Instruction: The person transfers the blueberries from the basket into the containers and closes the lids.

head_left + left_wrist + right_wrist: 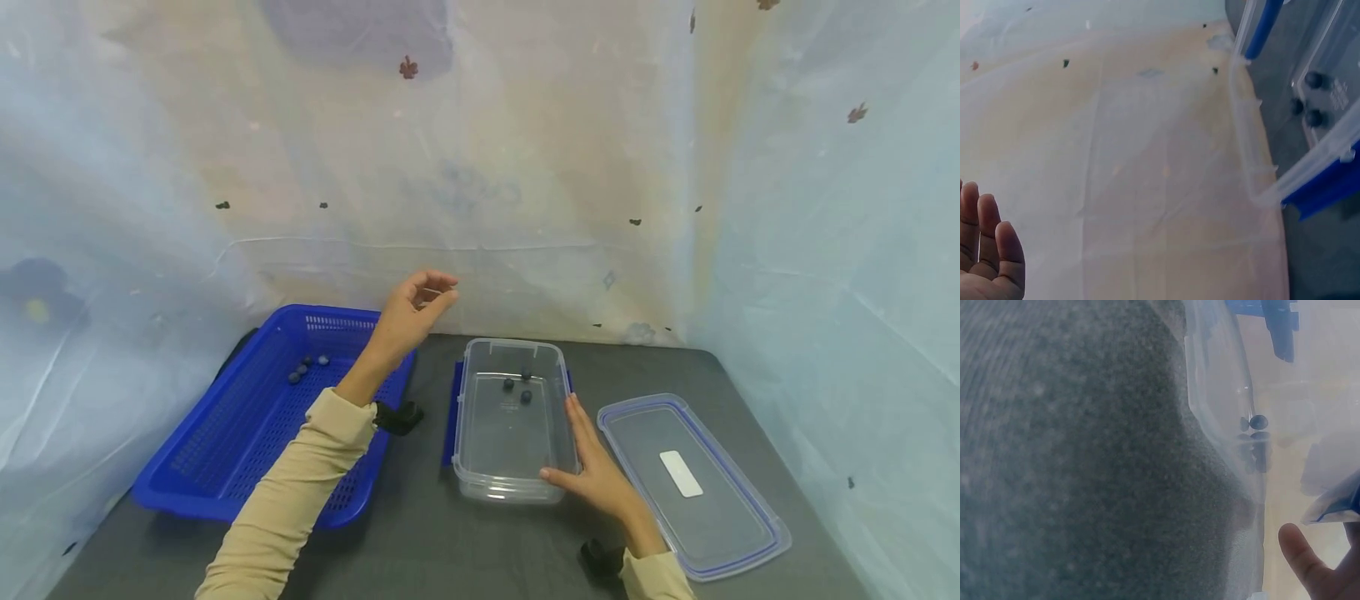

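Observation:
My left hand [416, 308] is raised between the blue basket [247, 467] and the clear plastic container [510, 450]. Its fingers bend loosely, and nothing shows in them; the left wrist view has its fingers [1010, 256] fairly straight. Three dark round blueberry-like balls [527, 397] lie inside the container, whose blue side latches [453, 412] hang open. Several similar balls [295, 377] sit in the basket. My right hand [600, 479] rests against the container's near right corner, fingers extended along its right side and thumb at the front rim.
To the right, a clear lid [727, 508] with a blue seal and a white label [681, 473] lies flat on the dark grey table [457, 558]. A pale patterned sheet [525, 167] hangs behind the table and along both sides.

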`<state>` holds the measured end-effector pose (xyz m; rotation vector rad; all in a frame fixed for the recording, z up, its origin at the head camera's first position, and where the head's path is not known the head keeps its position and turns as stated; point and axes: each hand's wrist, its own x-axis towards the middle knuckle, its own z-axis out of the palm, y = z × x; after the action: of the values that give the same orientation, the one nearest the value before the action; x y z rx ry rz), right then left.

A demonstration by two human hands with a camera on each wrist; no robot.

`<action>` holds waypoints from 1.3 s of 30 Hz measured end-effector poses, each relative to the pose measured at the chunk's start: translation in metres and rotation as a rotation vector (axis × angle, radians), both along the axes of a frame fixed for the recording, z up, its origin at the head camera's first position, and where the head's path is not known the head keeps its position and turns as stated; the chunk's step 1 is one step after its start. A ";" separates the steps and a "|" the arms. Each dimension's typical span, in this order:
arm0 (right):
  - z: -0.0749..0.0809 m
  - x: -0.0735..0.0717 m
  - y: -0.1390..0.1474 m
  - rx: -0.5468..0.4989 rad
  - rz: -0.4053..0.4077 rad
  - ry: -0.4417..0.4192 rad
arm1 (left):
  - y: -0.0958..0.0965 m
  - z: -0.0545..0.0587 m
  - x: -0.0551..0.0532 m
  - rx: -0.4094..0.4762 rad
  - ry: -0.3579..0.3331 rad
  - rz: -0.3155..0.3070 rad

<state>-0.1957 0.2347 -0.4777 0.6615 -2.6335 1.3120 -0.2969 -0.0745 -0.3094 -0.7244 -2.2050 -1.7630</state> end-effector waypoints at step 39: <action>-0.003 -0.001 -0.001 -0.025 0.001 0.002 | -0.135 -0.058 -0.022 -0.070 -0.237 0.511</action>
<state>-0.1970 0.2334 -0.4808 0.6602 -2.6110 1.3409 -0.3187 -0.2097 -0.3669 0.0527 -2.3318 -1.5717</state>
